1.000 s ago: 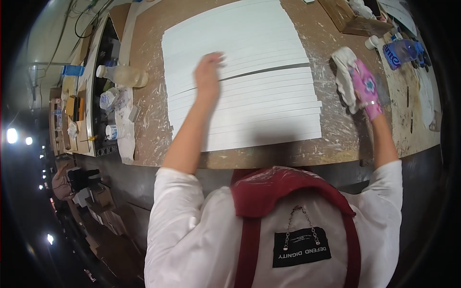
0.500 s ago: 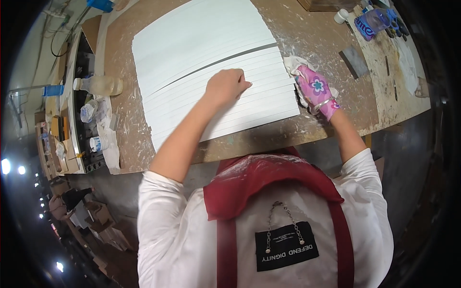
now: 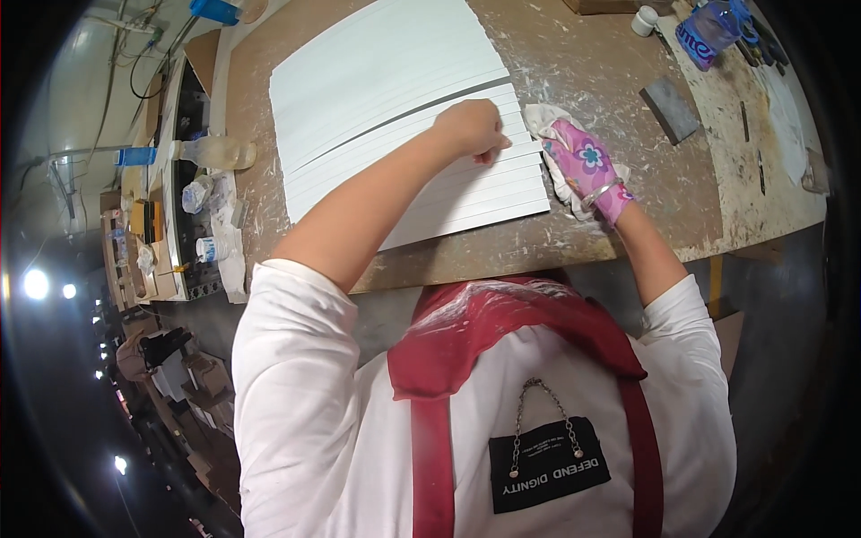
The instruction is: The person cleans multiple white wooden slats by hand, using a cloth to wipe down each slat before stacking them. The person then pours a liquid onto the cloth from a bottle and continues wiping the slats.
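The flat white strips (image 3: 386, 67), long, narrow and laid side by side, lie on the scuffed brown tabletop (image 3: 619, 67) in front of the person; the bare left hand (image 3: 471, 128) is over their right half, fingers curled in, though its underside is hidden, so whether it pinches a strip or only rests there I cannot tell; the right hand (image 3: 585, 161), in a pink glove with a flower pattern, grips a crumpled white cloth (image 3: 563, 186) bunched beneath it, just beside the strips' right ends; a flat grey rectangular block (image 3: 670, 109) lies farther right, apart from both hands. The likeliest trouble, I judge, is the cloth snagging those slightly uneven ends and shoving strips askew or over one another; the left forearm, crossing above the nearer strips, could also drag them if lowered, and the dark gap between the two groups leaves room for slipping. The strips' long axis runs across the person's front, slanting away toward the right; their right ends point toward the gloved hand.
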`<action>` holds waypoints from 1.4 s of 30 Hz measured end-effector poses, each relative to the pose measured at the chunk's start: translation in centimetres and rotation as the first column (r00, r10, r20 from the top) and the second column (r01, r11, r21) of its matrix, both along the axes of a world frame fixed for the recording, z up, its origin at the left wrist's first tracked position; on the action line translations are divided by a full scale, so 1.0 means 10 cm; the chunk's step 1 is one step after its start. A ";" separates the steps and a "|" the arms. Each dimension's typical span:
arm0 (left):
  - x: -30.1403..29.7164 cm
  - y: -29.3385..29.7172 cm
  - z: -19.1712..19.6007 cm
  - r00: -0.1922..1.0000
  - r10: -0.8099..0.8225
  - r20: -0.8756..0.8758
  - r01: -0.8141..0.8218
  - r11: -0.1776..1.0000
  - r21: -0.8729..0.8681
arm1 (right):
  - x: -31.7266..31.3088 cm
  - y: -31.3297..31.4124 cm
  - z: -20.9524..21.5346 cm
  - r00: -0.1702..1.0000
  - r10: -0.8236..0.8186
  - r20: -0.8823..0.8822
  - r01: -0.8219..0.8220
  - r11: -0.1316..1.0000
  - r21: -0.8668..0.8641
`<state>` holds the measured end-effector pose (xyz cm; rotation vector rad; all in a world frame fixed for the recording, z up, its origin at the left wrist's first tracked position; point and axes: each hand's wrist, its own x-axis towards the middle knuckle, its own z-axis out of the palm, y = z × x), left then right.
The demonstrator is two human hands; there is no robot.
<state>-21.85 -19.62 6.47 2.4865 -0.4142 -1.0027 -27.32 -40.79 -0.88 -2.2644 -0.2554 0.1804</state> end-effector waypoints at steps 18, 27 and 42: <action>0.02 0.00 -0.09 0.979 0.101 -0.178 -0.124 0.985 -0.123 | -0.06 -0.02 0.00 0.997 -0.031 0.069 0.036 0.997 -0.072; -0.04 -0.28 -0.05 0.999 0.021 0.050 -0.019 0.999 -0.046 | -0.05 0.02 0.04 1.000 -0.011 0.002 0.011 0.987 -0.162; -1.22 0.77 -0.59 0.747 0.222 0.627 -0.200 0.974 -0.106 | -0.18 0.47 0.10 0.700 0.574 0.424 -0.407 0.809 -0.423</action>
